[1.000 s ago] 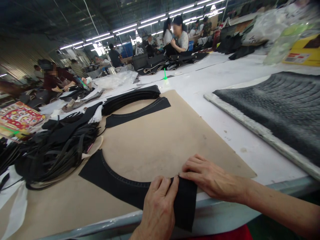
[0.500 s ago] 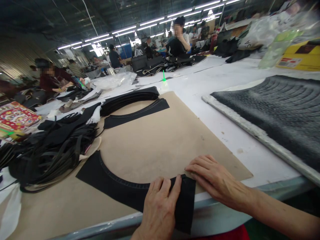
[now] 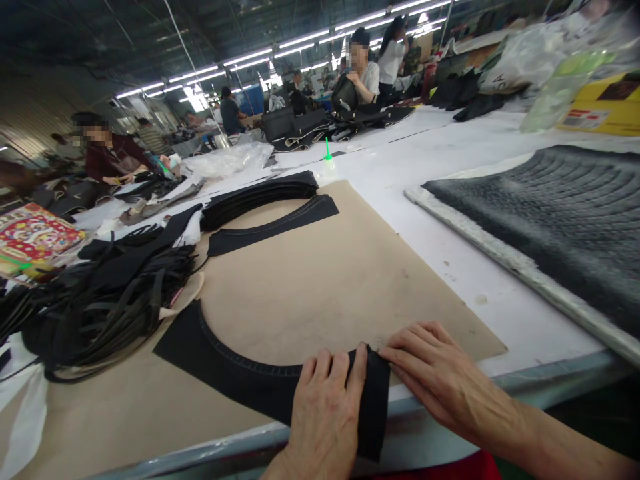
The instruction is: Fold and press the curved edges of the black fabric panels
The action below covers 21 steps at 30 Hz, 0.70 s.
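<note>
A black curved panel (image 3: 240, 380) of leather-like sheet lies on the brown board, with pale marks along its inner curve. Its right end reaches over the table's front edge. My left hand (image 3: 325, 400) rests flat on the panel, fingers stretched toward the inner edge and thumb a little apart. At the panel's right upper corner, my right hand (image 3: 435, 363) has its fingers and thumb drawn together on the edge; the fingertips partly hide what they pinch. Farther back lie a similar curved panel (image 3: 275, 228) and a stack of curved black pieces (image 3: 260, 199).
A heap of black strips (image 3: 110, 313) is at the left on the brown board (image 3: 280, 293). A dark-coated slab (image 3: 540, 227) lies to the right. A green-tipped bottle (image 3: 328, 163) stands behind the board. Co-workers (image 3: 360, 73) are beyond the table.
My right hand has shifted slightly right and down, and the panel's right corner now lifts a little at its fingertips. My left hand stays on the panel.
</note>
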Each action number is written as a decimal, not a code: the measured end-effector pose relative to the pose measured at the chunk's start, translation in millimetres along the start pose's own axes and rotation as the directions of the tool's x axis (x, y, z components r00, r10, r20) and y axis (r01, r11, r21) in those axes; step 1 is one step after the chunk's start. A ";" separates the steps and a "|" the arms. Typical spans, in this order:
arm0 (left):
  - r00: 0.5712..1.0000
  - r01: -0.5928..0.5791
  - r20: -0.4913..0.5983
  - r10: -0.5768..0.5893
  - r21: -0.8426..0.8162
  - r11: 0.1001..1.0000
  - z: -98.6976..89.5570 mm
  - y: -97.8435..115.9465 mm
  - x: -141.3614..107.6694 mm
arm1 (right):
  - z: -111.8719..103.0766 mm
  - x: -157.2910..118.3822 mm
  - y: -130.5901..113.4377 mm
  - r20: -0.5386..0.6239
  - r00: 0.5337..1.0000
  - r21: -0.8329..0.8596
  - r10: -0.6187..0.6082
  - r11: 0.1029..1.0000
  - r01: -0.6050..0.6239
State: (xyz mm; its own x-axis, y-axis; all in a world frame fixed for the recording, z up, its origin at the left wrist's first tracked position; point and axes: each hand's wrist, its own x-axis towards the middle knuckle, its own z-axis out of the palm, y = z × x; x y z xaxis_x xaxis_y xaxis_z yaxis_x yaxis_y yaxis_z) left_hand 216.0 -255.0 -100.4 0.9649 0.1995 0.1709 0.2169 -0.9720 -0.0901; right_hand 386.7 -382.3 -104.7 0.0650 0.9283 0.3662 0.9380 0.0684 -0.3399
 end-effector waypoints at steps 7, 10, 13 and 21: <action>1.000 0.008 0.025 -0.009 0.027 1.000 -2.1 4.6 7.1 | 2.7 -3.4 0.1 -0.018 0.999 -0.041 -0.042 0.998 0.041; 0.999 0.011 0.036 -0.012 0.025 1.000 -2.1 8.4 10.1 | 4.0 -4.1 0.0 -0.020 0.998 -0.046 -0.059 0.997 0.058; 0.999 0.022 0.035 -0.022 -0.001 1.000 -3.0 9.3 12.1 | 5.4 -5.3 1.4 -0.016 0.997 -0.058 -0.070 0.996 0.069; 0.968 0.190 -0.071 -0.239 -0.414 0.890 -5.8 -15.1 -5.2 | -1.7 -3.3 -0.3 -0.070 0.997 -0.019 0.034 0.999 -0.035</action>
State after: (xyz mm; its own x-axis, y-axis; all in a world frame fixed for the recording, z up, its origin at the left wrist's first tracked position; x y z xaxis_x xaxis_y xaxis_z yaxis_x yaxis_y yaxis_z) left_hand 206.9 -242.1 -94.3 0.8720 0.4169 0.2567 0.3148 -0.8790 0.3580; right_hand 386.8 -385.9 -104.3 0.1205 0.9022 0.4141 0.9414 0.0286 -0.3361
